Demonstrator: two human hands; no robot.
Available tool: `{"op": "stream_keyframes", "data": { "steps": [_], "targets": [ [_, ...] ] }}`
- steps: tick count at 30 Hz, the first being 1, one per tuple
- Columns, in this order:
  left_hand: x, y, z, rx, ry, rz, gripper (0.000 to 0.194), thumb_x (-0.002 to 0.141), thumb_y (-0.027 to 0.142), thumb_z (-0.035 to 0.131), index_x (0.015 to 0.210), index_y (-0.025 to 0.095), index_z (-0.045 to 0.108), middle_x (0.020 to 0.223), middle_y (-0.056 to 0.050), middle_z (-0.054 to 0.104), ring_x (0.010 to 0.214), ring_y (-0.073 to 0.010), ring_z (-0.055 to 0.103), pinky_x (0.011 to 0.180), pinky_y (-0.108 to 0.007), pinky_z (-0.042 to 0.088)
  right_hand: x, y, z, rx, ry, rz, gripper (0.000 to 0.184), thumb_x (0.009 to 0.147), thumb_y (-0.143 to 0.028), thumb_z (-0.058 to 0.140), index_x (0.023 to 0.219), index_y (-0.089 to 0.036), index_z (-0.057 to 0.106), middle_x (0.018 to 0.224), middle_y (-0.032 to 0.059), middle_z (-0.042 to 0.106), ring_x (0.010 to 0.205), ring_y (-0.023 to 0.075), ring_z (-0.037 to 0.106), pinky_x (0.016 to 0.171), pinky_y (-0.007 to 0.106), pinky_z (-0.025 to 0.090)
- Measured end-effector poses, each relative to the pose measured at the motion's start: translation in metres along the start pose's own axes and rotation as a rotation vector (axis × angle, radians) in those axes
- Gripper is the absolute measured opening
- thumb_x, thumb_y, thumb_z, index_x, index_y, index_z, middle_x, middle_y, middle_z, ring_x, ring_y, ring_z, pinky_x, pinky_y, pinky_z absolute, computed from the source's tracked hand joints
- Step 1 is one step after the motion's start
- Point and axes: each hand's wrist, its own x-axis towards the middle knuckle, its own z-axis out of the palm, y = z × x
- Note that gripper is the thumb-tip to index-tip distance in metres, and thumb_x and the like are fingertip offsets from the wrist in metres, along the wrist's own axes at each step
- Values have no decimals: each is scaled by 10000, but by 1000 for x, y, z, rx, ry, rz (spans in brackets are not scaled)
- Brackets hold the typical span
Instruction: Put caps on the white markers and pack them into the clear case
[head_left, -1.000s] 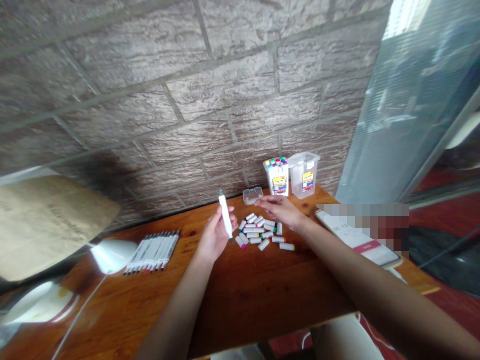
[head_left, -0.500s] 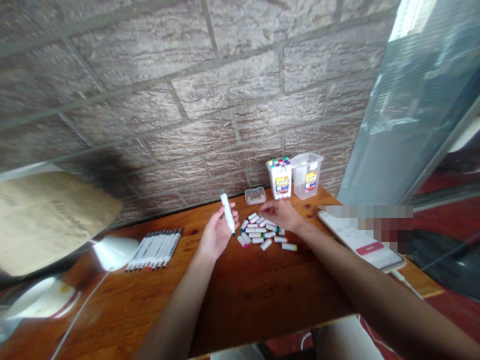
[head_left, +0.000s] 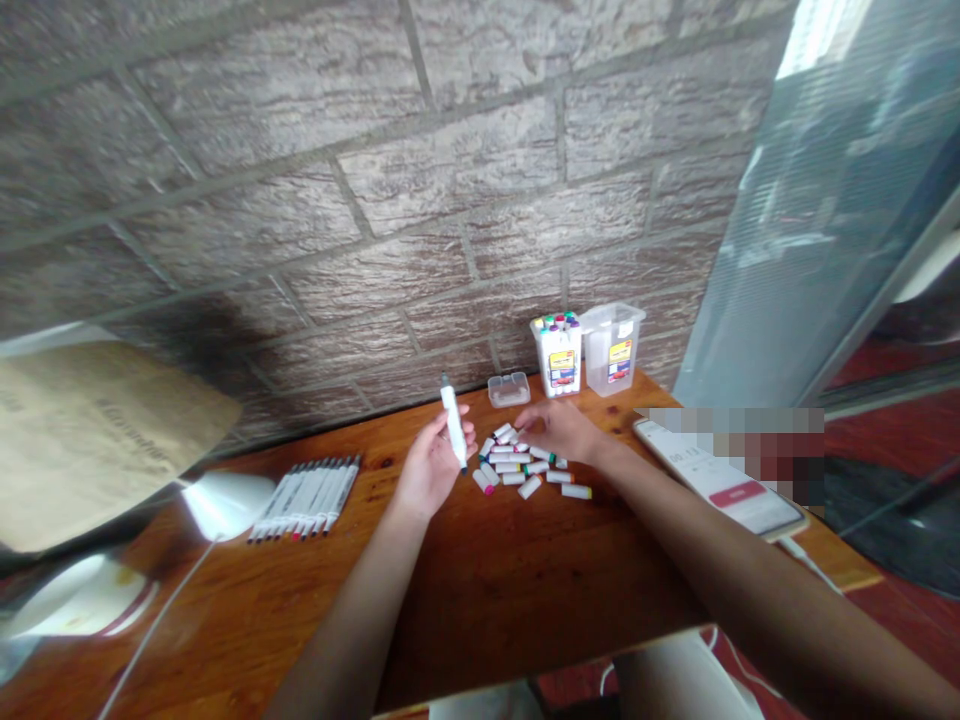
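Observation:
Upright but slightly tilted, a white marker (head_left: 453,428) without caps on its ends rests in my left hand (head_left: 429,462), my fingers closed round its body. My right hand (head_left: 564,430) reaches over the back of a heap of loose white marker caps (head_left: 511,458) with coloured ends. Its fingers are bent together at a marker cap (head_left: 520,437) in the heap; the fingertips partly hide the contact. Left of my left hand lies a neat row of uncapped white markers (head_left: 306,499).
Against the stone wall stand a clear box of capped markers (head_left: 562,365), an open clear container (head_left: 609,360) and a small clear lid (head_left: 509,390). A phone (head_left: 724,480) lies at right. A white lamp-like object (head_left: 227,505), paper bag (head_left: 105,440) and white cup (head_left: 86,597) are at left.
My right hand's fingertips have come slightly down and left, closer into the caps. My left hand keeps the marker almost in place; the view has shifted a little.

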Motion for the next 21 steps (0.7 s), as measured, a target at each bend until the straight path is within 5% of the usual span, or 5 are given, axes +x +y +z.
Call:
{"op": "stream_keyframes", "data": {
  "steps": [8,21],
  "targets": [
    [-2,2,1,4,8,3,210,802,259,676,928,99,730,688,-35,663,617,-112,593,598,-224,495,-9,-2,-34,89,-237,-33,175,730,-225,747,902,-219,783,811,6,769,735,177,696,681,264,500],
    [-2,1,1,-4,-26,15,225,792,268,703,945,104,729,708,-32,665,650,-115,600,624,-229,490,-11,-5,-27,-24,-289,-37,137,713,-223,755,846,-234,787,773,0,758,707,181,679,636,257,460]
  ]
}}
